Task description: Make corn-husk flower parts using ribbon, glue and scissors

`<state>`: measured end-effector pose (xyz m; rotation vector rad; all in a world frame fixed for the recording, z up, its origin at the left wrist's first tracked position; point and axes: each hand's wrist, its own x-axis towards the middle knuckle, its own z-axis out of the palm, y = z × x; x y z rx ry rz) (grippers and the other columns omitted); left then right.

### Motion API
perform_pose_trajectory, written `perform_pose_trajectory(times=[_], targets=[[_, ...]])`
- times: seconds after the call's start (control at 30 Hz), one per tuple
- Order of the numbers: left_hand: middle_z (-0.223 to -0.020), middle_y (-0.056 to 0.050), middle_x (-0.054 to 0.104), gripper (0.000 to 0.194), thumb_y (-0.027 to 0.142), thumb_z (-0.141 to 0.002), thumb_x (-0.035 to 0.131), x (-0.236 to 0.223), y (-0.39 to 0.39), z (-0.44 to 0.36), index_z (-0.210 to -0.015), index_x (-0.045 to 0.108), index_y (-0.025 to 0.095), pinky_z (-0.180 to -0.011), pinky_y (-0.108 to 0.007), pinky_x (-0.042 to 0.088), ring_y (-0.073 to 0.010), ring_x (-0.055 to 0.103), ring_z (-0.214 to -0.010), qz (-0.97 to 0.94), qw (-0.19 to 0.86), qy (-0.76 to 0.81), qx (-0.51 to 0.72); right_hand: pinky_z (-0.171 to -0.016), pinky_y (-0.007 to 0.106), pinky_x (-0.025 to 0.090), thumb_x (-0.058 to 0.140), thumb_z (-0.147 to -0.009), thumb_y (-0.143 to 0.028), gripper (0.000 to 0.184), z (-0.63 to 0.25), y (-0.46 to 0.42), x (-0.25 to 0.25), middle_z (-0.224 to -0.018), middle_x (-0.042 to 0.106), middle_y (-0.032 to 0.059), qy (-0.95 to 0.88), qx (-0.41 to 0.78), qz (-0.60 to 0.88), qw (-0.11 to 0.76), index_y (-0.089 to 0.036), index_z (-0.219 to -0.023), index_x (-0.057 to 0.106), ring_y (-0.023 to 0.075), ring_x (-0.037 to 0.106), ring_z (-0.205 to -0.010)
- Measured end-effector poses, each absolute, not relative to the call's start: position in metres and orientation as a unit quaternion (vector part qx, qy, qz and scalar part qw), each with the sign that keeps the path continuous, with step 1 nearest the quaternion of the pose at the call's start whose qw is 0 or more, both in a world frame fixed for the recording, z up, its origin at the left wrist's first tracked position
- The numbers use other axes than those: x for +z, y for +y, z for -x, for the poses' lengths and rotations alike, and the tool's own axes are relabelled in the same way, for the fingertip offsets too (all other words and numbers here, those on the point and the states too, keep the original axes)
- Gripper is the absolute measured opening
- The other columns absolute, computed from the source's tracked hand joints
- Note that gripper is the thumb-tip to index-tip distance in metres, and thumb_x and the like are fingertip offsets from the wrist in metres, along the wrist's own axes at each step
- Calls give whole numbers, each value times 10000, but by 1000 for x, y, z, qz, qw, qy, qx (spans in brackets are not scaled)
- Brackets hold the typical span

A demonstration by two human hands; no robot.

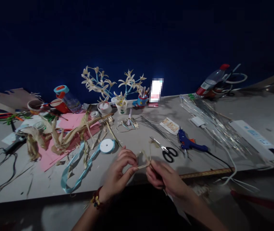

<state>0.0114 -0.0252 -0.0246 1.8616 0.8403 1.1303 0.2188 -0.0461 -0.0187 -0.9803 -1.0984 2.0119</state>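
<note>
Near the table's front edge, my left hand (124,165) pinches the end of a pale dried-husk strip (143,166) between thumb and fingers. My right hand (162,175) is closed around the same piece, where several thin strips come together and stick up. Part of what lies inside the right fist is hidden. Black-handled scissors (167,152) lie just beyond my right hand with their blades pointing away to the left. A white spool of light blue ribbon (107,146) rests left of my left hand, its loose ribbon trailing toward the front edge.
Dried corn husks (60,139) lie over pink paper (47,157) on the left. Husk flowers stand in a white cup (121,106) at the back. To the right are a blue glue gun (191,144), thin wires (159,128), a power strip (252,136) and a bottle (210,81).
</note>
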Motion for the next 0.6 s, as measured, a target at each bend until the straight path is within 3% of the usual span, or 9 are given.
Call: perform_pose_trajectory(times=[0.1, 0.2, 0.37, 0.43, 0.6], targets=[[-907, -41, 658, 61, 219, -948, 604, -23, -25, -12, -889, 615, 208, -1126, -496, 297, -208, 605, -954, -734, 389, 335, 445, -579, 255, 359, 445, -937, -711, 571, -212, -46, -19, -645, 477, -19, -566, 613, 438, 335, -200, -694, 521, 130, 421, -607], [-931, -46, 667, 42, 203, -947, 602, -22, -26, -14, -921, 635, 208, -1145, -505, 267, -213, 605, -988, -743, 378, 334, 439, -622, 274, 359, 431, -966, -666, 549, -206, -44, -17, -673, 507, -5, -625, 561, 444, 313, -203, -680, 507, 148, 450, -655], [-884, -35, 658, 75, 217, -946, 606, -22, -27, -13, -873, 618, 208, -1125, -493, 300, -206, 605, -955, -736, 393, 331, 441, -419, 232, 156, 465, -931, -673, 544, -216, -40, -17, -464, 293, -93, -431, 782, 342, 292, -225, -627, 407, 84, 198, -421], [-865, -29, 650, 91, 230, -941, 618, -22, -26, -13, -854, 611, 207, -1124, -489, 305, -200, 607, -934, -727, 401, 330, 449, -398, 224, 110, 454, -928, -689, 553, -220, -40, -18, -438, 248, -111, -381, 815, 323, 293, -227, -628, 405, 75, 143, -401], [-849, -41, 662, 111, 248, -933, 636, -23, -24, -17, -834, 619, 202, -1112, -475, 337, -206, 624, -922, -704, 412, 352, 458, -514, 209, 318, 589, -882, -671, 501, -214, -44, -21, -650, 443, -46, -503, 651, 423, 380, -180, -783, 572, 98, 361, -572]])
